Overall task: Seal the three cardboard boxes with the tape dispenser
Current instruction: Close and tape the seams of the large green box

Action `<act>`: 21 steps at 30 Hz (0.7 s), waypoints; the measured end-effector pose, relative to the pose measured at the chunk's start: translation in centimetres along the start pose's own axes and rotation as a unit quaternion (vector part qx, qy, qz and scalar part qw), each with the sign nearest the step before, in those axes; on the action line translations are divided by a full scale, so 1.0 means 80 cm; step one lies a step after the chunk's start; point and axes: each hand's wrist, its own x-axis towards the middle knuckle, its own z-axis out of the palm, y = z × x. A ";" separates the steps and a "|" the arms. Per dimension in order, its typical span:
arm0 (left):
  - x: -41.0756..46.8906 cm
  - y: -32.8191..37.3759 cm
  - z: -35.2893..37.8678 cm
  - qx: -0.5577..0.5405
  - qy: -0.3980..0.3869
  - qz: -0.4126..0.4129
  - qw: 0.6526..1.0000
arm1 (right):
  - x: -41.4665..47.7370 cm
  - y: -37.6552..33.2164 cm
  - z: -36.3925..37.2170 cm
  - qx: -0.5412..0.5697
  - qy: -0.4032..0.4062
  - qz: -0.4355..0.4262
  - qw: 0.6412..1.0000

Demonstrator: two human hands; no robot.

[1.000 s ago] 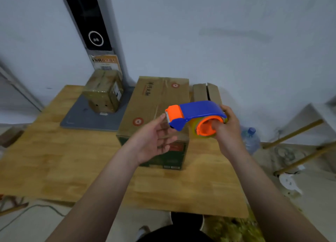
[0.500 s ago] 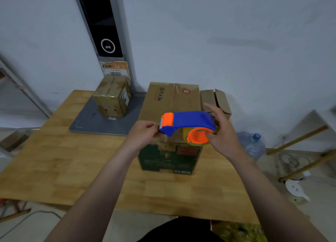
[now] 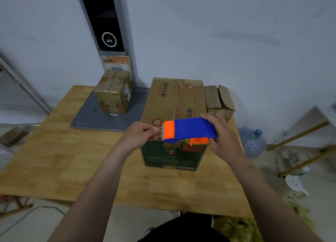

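Both hands hold a blue and orange plastic tape dispenser point(image 3: 189, 130) above the large brown cardboard box point(image 3: 174, 103) on the wooden desk point(image 3: 60, 161).

The right hand point(image 3: 222, 138) is wrapped around the dispenser's rear and the roll, fingers closed on it; the left hand point(image 3: 143, 135) has thumb and fingers pinched together at the orange toothed front end, though whether tape lies between them cannot be told. The large box stands mid-desk with its top flaps down. Just beside it, at its right rear corner, sits a small plain cardboard box point(image 3: 219, 100) with loose flaps. Well to the left, a tape-wrapped cardboard box point(image 3: 114, 92) rests on a grey flat platform point(image 3: 91, 118) by the wall.
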 end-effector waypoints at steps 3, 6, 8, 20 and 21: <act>-0.002 -0.013 -0.006 0.005 -0.003 0.002 1.000 | 0.004 -0.009 0.014 -0.032 -0.004 0.001 0.999; -0.004 -0.024 -0.017 0.004 0.019 0.007 1.000 | 0.008 -0.010 0.025 -0.040 0.010 0.015 0.999; -0.004 -0.037 -0.037 -0.024 0.063 -0.002 0.998 | 0.005 0.004 0.017 -0.019 0.050 0.059 0.997; 0.036 -0.125 -0.056 -0.030 0.121 -0.023 0.992 | -0.008 0.027 0.031 -0.046 0.061 -0.002 0.997; 0.039 -0.132 -0.055 -0.023 0.120 -0.019 0.992 | -0.011 0.026 0.035 -0.057 0.060 -0.013 0.997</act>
